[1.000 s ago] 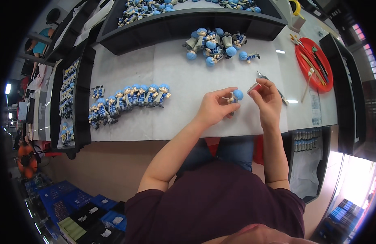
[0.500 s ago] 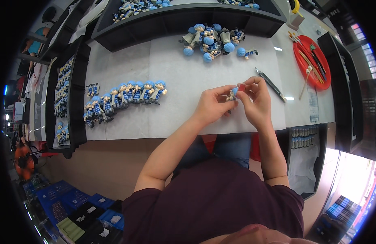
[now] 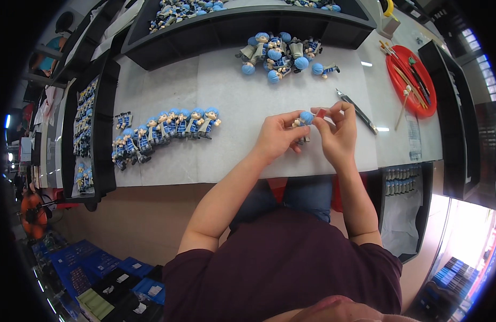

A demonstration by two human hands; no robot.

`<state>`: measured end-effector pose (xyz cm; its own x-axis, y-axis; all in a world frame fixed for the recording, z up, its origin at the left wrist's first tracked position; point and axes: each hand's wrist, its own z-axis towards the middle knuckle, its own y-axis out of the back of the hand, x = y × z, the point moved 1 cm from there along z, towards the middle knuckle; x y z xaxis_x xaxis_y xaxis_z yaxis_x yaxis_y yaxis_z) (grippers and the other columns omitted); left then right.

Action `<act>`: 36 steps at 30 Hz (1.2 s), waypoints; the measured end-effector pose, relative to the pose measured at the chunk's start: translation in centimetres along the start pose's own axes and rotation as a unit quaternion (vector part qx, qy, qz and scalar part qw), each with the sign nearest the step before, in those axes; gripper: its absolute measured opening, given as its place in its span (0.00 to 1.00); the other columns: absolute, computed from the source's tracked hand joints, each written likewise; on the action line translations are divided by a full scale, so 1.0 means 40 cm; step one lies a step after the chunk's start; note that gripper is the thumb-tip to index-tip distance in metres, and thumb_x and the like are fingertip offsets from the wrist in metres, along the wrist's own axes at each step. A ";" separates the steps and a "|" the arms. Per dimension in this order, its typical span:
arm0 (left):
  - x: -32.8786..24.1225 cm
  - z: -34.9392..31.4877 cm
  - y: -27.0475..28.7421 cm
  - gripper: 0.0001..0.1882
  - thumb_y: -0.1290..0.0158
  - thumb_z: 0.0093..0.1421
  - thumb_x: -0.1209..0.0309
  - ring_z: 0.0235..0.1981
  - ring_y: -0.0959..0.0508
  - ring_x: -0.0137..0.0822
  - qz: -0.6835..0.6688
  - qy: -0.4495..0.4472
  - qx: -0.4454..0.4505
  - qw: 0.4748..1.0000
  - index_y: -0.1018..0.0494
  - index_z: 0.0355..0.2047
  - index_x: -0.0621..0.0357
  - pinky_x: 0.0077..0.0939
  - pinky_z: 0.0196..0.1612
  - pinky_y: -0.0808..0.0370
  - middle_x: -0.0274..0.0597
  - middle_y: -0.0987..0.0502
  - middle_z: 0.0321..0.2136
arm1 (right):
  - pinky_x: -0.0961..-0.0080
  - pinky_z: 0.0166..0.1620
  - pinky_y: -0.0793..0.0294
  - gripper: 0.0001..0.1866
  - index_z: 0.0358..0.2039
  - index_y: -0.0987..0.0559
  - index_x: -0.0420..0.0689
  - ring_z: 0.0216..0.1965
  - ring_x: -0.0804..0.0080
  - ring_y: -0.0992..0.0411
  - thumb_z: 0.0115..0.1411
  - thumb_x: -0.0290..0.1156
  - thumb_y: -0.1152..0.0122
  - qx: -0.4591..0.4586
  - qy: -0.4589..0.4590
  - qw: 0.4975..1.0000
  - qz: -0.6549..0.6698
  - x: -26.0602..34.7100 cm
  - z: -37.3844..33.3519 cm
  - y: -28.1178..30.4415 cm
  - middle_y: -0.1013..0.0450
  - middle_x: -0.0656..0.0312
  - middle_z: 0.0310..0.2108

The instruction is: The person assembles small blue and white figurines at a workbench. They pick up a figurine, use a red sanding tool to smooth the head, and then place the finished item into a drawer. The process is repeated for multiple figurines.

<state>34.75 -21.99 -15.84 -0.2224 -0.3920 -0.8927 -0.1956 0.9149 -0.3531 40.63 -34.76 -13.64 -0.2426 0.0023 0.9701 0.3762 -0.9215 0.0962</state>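
Between thumb and fingers, my left hand (image 3: 280,134) grips a small blue-haired figurine (image 3: 306,118) by its body, its head pointing up and to the right. My right hand (image 3: 336,129) pinches a small flat red piece (image 3: 321,114) close beside that head. I cannot tell whether the red piece touches the hair. To the left, a row of similar figurines (image 3: 173,122) lies side by side on the white table covering. Beyond my hands, more figurines (image 3: 277,56) are heaped in a pile. A craft knife (image 3: 357,111) lies just right of my right hand.
A long black tray (image 3: 248,35) with more figurines spans the back. Another black tray (image 3: 106,123) stands at the left edge. On the right are a red oval dish (image 3: 414,80) with brushes and sticks, and a lower tray (image 3: 401,214) of figurines.
The figurine's head now shows more fully, turned out from between my fingers. The red piece and my right fingertips have drawn slightly apart from the head.
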 end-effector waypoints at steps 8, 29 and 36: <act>-0.001 -0.001 0.002 0.22 0.45 0.51 0.76 0.26 0.24 0.24 -0.019 0.015 0.002 1.000 0.32 0.47 0.66 0.15 0.19 0.26 0.38 0.23 0.29 | 0.79 0.34 0.26 0.15 0.34 0.41 0.40 0.34 0.73 0.28 0.51 0.14 0.45 -0.008 -0.024 0.999 0.023 -0.032 0.023 0.004 0.30 0.55 0.30; -0.018 -0.011 0.004 0.21 0.49 0.52 0.76 0.31 0.22 0.31 -0.019 -0.031 0.027 0.999 0.32 0.48 0.62 0.17 0.19 0.28 0.41 0.24 0.31 | 0.78 0.39 0.28 0.16 0.35 0.45 0.42 0.36 0.69 0.27 0.54 0.16 0.48 -0.004 -0.075 0.992 0.097 -0.003 0.036 0.019 0.28 0.48 0.31; -0.024 -0.015 -0.008 0.20 0.50 0.53 0.76 0.32 0.23 0.30 -0.014 -0.039 0.020 0.999 0.32 0.48 0.62 0.18 0.20 0.27 0.40 0.24 0.31 | 0.78 0.37 0.27 0.16 0.35 0.43 0.41 0.35 0.69 0.26 0.52 0.15 0.46 0.036 -0.034 0.998 0.029 0.024 0.024 0.000 0.29 0.52 0.30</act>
<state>34.47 -21.97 -14.68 -0.1421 -0.4101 -0.9009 -0.1623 0.9075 -0.3875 41.29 -34.39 -12.50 -0.1592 -0.0217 0.9870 0.4515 -0.8907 0.0532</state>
